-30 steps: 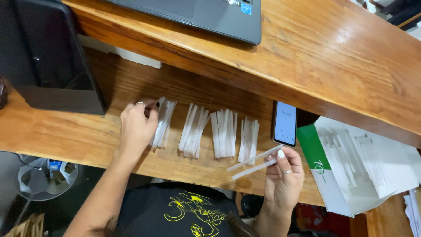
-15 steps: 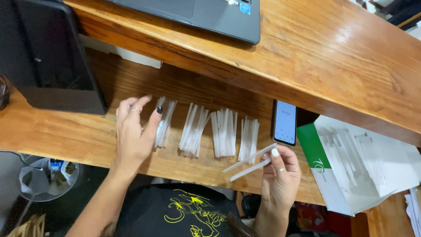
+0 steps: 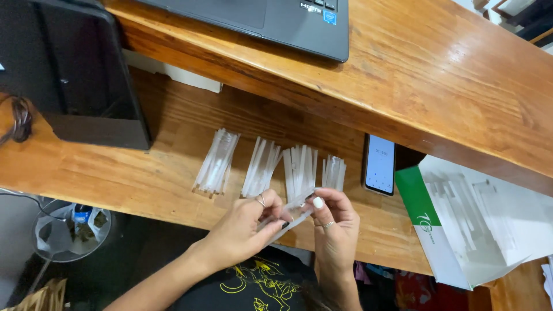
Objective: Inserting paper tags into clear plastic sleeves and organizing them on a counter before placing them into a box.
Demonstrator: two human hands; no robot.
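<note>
Lower centre of frame: left hand (image 3: 245,227) off far-left bundle (image 3: 216,161), now joins right hand (image 3: 334,222); both hands pinch clear packet strips (image 3: 291,216) over bench (image 3: 115,173). Sorting resumes, likely.

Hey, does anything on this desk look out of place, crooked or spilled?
Nothing stands out. Four small piles of clear packets lie in a row on the wooden shelf, only loosely fanned. The phone lies flat beside them. Both hands, left hand and right hand, hold one packet.
</note>
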